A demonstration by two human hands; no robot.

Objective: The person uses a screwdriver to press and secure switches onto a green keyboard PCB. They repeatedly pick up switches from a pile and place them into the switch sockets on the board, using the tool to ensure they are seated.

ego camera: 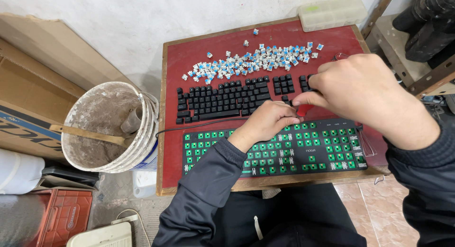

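Note:
A stripped keyboard (303,154) with a green circuit board showing in its empty sockets lies at the near edge of a small red-topped table (199,57). My left hand (265,123) rests on its upper middle, fingers curled. My right hand (365,93) hovers just above and to the right, pinching a small red tool (304,109) whose tip meets the left fingers. Behind the keyboard lie rows of black keycaps (227,97). Farther back is a scatter of blue and white key switches (251,59).
A clear plastic box (332,12) sits at the table's far right corner. A dirty white bucket (111,128) with a wooden stick stands left of the table. Cardboard (33,81), a red crate (64,216) and a white container crowd the left floor. A wooden frame (426,78) stands right.

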